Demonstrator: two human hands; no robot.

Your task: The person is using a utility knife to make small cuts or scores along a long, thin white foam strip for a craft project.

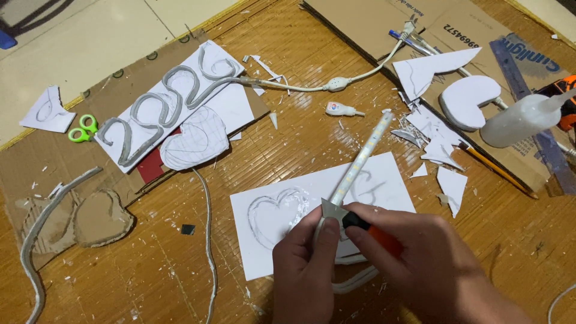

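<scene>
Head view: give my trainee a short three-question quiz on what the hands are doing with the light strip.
1. True or false: the right hand holds an orange-handled utility knife against the clear flexible light strip.
2. Which hand pinches the strip by the blade: left hand or right?
3. What shape is cut into the white foam sheet under the hands: A star, B heart, C circle?

Key: 1 true; 2 left; 3 B.

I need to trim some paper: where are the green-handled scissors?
The green-handled scissors lie at the far left of the head view, on brown cardboard, between a torn white paper scrap and the white number board.
</scene>
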